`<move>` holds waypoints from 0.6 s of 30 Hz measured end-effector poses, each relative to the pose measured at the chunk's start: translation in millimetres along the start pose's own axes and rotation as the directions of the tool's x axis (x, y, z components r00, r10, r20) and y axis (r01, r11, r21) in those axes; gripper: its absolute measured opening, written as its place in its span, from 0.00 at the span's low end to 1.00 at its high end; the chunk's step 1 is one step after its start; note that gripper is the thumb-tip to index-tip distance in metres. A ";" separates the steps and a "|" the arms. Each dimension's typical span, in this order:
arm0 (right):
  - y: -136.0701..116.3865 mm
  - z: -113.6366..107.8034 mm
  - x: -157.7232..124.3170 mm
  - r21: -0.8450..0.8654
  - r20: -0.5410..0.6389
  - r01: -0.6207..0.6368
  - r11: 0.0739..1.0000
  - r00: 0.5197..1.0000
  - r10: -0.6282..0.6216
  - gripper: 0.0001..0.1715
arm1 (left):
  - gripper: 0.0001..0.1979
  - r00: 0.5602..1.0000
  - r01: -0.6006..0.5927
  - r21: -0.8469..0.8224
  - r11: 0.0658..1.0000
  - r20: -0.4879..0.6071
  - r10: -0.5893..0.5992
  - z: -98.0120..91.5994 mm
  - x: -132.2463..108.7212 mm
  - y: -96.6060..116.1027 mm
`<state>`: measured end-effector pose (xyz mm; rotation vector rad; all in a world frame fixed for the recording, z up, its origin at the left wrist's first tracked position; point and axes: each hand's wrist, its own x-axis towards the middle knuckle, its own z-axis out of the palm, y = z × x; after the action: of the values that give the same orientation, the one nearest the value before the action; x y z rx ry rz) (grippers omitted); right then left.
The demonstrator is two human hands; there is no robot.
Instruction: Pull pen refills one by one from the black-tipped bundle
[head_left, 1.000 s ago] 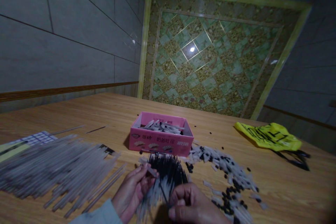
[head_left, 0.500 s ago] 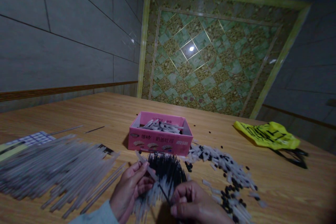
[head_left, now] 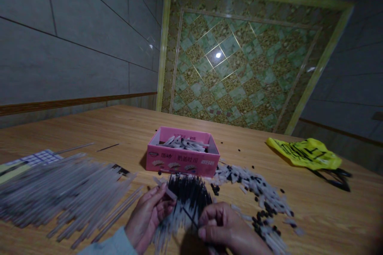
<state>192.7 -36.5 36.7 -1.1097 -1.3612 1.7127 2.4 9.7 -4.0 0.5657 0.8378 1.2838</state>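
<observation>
A pile of long clear plastic tubes (head_left: 60,191) lies on the wooden desk (head_left: 125,127) at 9 o'clock of the hands. The left hand (head_left: 149,217) pinches a short clear tube piece (head_left: 166,191) and the right hand (head_left: 221,227) pinches a thin black refill (head_left: 187,214), both over the fan of black-tipped refills (head_left: 188,193). A pink cardboard box (head_left: 182,163) sits at 12 o'clock, and scattered white and black caps (head_left: 257,199) lie at 3 o'clock.

Your wooden table (head_left: 119,127), pale grain; on your left a heap of clear tubes (head_left: 66,191) beside a printed sheet (head_left: 36,158); pink box (head_left: 182,162) mid-table, fan of black refills (head_left: 187,193) just before it; small scattered caps (head_left: 257,193) to your right; yellow bag (head_left: 303,152) farther right
</observation>
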 end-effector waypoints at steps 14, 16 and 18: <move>24.1 6.0 20.5 0.075 -0.242 0.243 0.967 0.945 -0.219 0.27 | 0.11 0.979 0.033 0.219 0.975 0.188 -0.075 15.3 -21.8 -2.9; 25.3 9.1 25.9 0.047 -0.296 0.279 0.959 0.921 -0.253 0.28 | 0.10 0.967 0.118 0.167 0.979 0.204 -0.151 14.9 -21.9 -6.0; 20.7 4.8 27.1 -0.029 -0.345 0.294 0.955 0.894 -0.285 0.26 | 0.07 0.955 0.202 0.064 0.977 0.209 -0.211 14.0 -20.1 -6.6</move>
<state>177.2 -19.1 11.4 -1.0729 -1.2086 1.2470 16.2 -10.2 3.7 0.6211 0.7240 0.9970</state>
